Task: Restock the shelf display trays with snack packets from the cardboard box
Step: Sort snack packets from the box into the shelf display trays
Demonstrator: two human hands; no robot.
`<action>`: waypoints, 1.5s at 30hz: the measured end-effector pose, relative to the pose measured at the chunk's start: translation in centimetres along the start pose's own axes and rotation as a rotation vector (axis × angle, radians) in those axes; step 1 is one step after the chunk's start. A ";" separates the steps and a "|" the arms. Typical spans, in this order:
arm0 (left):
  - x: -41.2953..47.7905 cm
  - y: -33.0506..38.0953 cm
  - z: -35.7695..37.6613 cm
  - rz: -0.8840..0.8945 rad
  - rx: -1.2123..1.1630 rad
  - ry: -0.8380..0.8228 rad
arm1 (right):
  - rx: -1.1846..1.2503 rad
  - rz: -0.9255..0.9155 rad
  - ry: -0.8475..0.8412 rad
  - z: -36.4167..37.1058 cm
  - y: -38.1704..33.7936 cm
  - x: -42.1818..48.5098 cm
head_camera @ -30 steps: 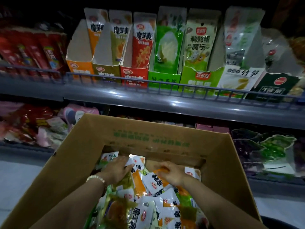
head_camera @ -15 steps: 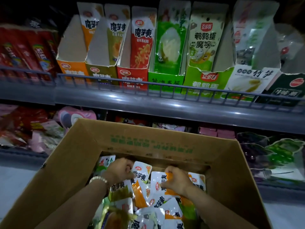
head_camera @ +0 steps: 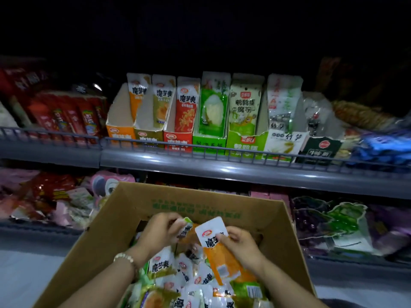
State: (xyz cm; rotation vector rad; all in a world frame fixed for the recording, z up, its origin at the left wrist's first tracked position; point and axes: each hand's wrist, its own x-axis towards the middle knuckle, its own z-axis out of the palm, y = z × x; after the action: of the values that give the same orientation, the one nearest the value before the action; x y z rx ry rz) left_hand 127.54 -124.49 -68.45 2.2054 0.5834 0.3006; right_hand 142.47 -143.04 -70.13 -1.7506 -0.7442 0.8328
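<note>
Right hand: grips orange packet, top end up.
Left hand: pinches green packet.
Orange tray: up-left of right hand.

I count one open brown cardboard box; above the box, seven cardboard display trays: one orange, one olive, one red, two green, one white, one dark green; over the box two hands, the left hand pinching one green-edged packet, the right hand one orange-and-white packet; one pale bead bracelet; loose snack packets inside the box, too heaped to count.
</note>
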 end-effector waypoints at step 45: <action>-7.6 14.7 -3.6 -0.302 -0.814 0.162 | 0.602 0.103 0.111 2.6 -13.7 -8.6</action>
State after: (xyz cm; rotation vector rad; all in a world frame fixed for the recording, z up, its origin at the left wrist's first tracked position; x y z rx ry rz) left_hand 124.10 -134.20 -54.98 1.3019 0.7139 0.4611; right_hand 134.12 -144.56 -56.13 -1.2830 -0.2832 0.9058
